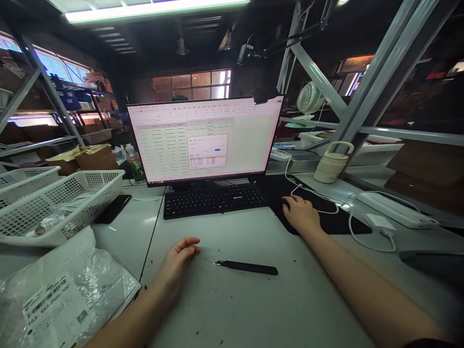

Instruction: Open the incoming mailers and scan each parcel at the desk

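Note:
My left hand [183, 251] rests on its side on the grey desk, fingers loosely bent and nothing in them. Just to its right lies a black craft knife [250, 267], its pointed tip towards that hand. My right hand [301, 212] is laid over a dark computer mouse, which it almost wholly hides, on a black mouse pad [340, 223]. Between and beyond my hands is a black keyboard [213, 200], untouched. Behind it a monitor [250, 145] shows a spreadsheet with a small dialog window over it.
At left stand white plastic baskets [78, 186], a black phone [113, 209] and a clear plastic bag with a label [54, 309]. A green-labelled bottle [135, 164] is beside the monitor. On the right are a cream cup [329, 166], a white power strip [397, 210], cables and a metal frame [377, 63].

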### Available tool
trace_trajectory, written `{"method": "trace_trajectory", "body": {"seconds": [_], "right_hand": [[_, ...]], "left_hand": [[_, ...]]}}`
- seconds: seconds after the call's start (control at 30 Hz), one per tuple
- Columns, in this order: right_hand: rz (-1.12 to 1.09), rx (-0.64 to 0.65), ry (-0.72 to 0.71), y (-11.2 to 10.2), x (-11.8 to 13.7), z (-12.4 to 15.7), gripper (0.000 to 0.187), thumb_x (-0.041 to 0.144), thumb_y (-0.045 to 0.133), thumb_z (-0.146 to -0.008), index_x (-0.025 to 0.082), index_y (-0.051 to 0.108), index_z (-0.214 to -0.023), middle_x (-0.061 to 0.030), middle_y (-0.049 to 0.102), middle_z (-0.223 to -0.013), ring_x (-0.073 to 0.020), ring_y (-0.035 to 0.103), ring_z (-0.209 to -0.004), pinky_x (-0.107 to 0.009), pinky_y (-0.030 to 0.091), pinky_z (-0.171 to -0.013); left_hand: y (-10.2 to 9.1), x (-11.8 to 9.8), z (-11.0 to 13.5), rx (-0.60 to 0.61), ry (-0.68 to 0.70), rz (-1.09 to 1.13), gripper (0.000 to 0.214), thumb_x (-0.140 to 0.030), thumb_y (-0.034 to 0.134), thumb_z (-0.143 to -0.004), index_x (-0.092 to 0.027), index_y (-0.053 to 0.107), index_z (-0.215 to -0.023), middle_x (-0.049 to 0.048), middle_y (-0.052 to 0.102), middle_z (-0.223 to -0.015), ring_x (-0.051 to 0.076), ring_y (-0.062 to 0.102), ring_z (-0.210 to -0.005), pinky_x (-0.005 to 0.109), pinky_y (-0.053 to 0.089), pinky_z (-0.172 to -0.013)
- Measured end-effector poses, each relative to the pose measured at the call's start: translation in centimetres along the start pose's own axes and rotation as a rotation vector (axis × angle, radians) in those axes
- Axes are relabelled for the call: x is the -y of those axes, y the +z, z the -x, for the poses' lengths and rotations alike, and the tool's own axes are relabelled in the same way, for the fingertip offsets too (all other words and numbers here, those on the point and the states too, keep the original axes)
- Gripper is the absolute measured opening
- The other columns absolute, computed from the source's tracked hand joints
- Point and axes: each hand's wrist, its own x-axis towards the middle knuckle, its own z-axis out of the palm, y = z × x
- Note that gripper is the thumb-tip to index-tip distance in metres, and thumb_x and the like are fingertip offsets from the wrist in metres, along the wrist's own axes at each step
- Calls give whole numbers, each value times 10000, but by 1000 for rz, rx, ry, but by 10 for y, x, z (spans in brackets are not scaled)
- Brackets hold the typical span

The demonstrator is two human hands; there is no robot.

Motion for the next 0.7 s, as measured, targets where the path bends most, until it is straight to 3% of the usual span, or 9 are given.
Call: {"method": "trace_trajectory", "body": {"seconds": [0.7], "right_hand": [[-12,68,41,-2,0,-1,468,371,401,-956,202,622,-1333,-129,527,-1437,-343,535,-1175,-458,497,-883]], "left_hand": [[-4,2,0,3,-4,-26,385,-373,777,-710,-169,722,-1031,76,694,-901,230,614,-1013,370,391,-1035]]}}
